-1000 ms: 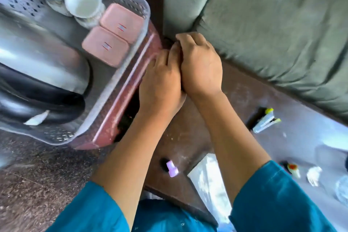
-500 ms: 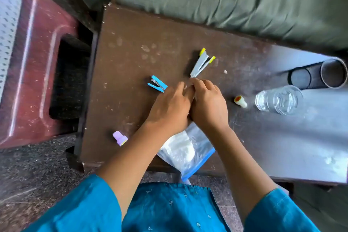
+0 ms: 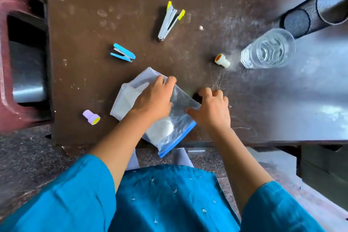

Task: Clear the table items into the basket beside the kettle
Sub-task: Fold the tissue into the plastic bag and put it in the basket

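A clear zip bag (image 3: 178, 128) with a blue seal strip and something white inside lies at the front edge of the brown table (image 3: 84, 15), partly overhanging it. My left hand (image 3: 154, 100) lies on the bag with its fingers curled over the far edge. My right hand (image 3: 211, 110) pinches the bag's right corner, fingers curled. A white folded cloth (image 3: 128, 94) sits under the bag's left side. On the table also lie a blue stapler (image 3: 123, 55), a white and yellow stapler (image 3: 170, 20), a purple cap (image 3: 91, 117) and a white cap (image 3: 222, 60). The basket and kettle are out of view.
A glass of water (image 3: 269, 48) stands at the right, with a black mesh cylinder (image 3: 316, 9) lying on its side behind it. A maroon plastic stool (image 3: 5, 52) stands left of the table. Green upholstery runs along the far edge.
The view has swung from the basket and kettle on the stool to the table. My hands, pressed together before, have separated and taken hold of the zip bag.
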Demonstrator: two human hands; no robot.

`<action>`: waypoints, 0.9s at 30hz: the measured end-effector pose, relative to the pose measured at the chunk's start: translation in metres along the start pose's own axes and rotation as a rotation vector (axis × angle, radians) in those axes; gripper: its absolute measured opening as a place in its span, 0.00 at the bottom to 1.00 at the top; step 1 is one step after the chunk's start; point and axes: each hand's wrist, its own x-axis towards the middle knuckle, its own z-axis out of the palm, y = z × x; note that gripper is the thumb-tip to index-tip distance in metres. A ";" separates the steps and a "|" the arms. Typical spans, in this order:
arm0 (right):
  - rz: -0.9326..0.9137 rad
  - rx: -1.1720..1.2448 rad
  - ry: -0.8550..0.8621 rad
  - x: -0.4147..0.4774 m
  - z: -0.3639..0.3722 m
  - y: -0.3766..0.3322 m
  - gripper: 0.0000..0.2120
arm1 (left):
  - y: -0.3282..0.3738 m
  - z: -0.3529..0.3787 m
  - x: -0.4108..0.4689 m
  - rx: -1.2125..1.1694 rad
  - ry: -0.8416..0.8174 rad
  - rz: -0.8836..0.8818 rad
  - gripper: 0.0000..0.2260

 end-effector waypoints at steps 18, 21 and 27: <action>0.028 0.804 -0.074 -0.029 -0.135 -0.024 0.08 | 0.075 -0.091 -0.068 -0.041 0.094 0.091 0.23; 0.002 0.865 0.001 -0.050 -0.170 -0.032 0.09 | 0.082 -0.134 -0.084 -0.249 0.041 0.122 0.13; -0.035 1.056 0.093 -0.105 -0.218 -0.055 0.18 | 0.107 -0.191 -0.112 -0.455 0.170 0.089 0.16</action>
